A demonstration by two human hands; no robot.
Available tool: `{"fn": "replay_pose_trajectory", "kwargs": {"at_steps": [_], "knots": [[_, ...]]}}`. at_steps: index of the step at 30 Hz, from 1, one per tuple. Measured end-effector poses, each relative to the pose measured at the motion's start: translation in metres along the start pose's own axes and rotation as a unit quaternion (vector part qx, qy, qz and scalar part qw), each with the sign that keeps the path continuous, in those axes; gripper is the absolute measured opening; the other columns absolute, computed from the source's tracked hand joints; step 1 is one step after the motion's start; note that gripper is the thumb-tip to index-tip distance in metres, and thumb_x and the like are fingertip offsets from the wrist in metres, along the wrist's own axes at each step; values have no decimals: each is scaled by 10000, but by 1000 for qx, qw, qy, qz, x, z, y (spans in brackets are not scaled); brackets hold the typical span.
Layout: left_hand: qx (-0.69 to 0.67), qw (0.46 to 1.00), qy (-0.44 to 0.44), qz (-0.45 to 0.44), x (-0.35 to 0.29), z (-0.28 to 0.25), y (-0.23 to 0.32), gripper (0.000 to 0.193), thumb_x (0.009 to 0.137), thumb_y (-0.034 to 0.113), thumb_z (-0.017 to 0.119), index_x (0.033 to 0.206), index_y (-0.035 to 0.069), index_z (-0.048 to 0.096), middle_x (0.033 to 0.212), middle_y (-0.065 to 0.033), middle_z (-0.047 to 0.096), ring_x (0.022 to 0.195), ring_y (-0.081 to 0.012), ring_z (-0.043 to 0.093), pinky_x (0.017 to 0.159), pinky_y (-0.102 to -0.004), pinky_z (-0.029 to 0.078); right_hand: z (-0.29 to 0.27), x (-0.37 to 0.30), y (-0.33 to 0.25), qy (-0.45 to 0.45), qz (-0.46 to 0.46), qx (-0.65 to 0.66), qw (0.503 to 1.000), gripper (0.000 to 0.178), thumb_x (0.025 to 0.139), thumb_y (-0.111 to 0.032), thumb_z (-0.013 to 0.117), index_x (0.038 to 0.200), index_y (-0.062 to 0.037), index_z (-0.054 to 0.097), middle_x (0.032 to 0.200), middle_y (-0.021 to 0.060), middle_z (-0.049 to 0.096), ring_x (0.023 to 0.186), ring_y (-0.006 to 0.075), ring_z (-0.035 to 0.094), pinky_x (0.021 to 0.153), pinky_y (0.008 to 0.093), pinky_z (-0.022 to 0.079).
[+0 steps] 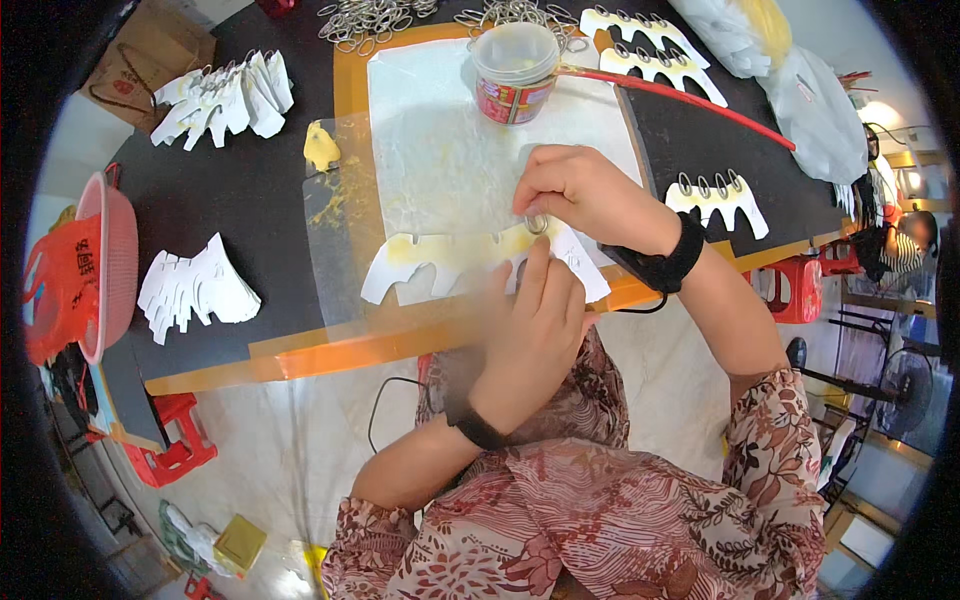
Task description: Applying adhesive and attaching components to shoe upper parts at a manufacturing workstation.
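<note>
Floral sleeves point(600, 520) fill the lower edge of the view, nearest the camera, and both forearms rise from them toward the bench point(250, 200).

That bench is black with an orange rim. On it lies a large white sheet point(440, 150), smeared with yellow glue, and every place below is told from this sheet. At its top edge stands a glue tub point(514, 72), with a red stick point(690, 100) running away to the right. Piles of rings point(375, 18) lie beyond the top edge. Well to the left sit two stacks of white cutouts point(222, 97), and further left a red basket point(90, 262) hangs over the bench rim. To the right lie cutouts with rings already set point(718, 198).

Across the sheet's lower edge lies a white cutout point(440, 262), yellow with glue along its top.

Left hand point(530, 330), wrist banded in black, reaches up from below with fingers stretched flat, pressing the cutout down; it is blurred.

Right hand point(580, 192) bends in from the right, wrist cocked, fingertips pinched around a small metal ring point(537, 224) held against the cutout's upper edge.
</note>
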State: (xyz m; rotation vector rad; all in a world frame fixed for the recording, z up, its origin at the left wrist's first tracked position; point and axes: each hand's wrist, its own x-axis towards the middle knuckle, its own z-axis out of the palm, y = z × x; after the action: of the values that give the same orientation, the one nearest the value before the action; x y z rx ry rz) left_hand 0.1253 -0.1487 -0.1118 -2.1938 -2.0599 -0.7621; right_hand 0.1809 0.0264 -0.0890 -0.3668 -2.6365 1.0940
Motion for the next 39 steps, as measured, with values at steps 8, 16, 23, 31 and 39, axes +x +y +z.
{"fn": "replay_pose_trajectory", "kwargs": {"at_steps": [8, 16, 23, 31, 39], "knots": [[17, 1000, -3, -2, 8, 0, 0, 459, 740, 448, 648, 924, 38, 555, 1037, -106, 504, 1190, -296, 441, 961, -555, 230, 3, 0, -2, 9, 18, -8, 1000, 60, 718, -7, 632, 777, -12, 639, 762, 114, 579, 740, 293, 593, 668, 358, 481], [-1, 1000, -9, -2, 9, -1, -1, 504, 742, 501, 621, 914, 32, 552, 1048, -116, 501, 1158, -311, 439, 922, -528, 243, 4, -3, -2, 21, 17, -27, 999, 88, 722, 7, 638, 806, 0, 613, 788, 110, 577, 723, 274, 587, 655, 344, 480], [-31, 999, 5, -16, 12, -4, -1, 554, 732, 528, 623, 923, 14, 544, 1045, -142, 494, 1147, -323, 439, 867, -497, 258, 2, -11, -9, 38, -53, -98, 993, 98, 710, 11, 582, 802, 14, 615, 799, 123, 578, 780, 309, 581, 676, 370, 479], [-60, 998, 13, -35, 13, -8, 1, 629, 716, 534, 645, 1024, -6, 546, 1026, -148, 468, 1099, -325, 455, 864, -494, 264, 5, -11, -10, 43, -68, -131, 988, 121, 711, 3, 535, 805, 8, 612, 807, 126, 565, 795, 313, 578, 701, 367, 479], [-84, 994, 56, -41, 20, -7, 2, 579, 732, 491, 659, 1025, 5, 539, 1007, -154, 456, 993, -317, 479, 903, -532, 260, -23, -20, -7, 128, 70, -175, 974, 325, 751, 78, 580, 1055, -31, 614, 940, 116, 595, 826, 256, 603, 709, 312, 488]]}}
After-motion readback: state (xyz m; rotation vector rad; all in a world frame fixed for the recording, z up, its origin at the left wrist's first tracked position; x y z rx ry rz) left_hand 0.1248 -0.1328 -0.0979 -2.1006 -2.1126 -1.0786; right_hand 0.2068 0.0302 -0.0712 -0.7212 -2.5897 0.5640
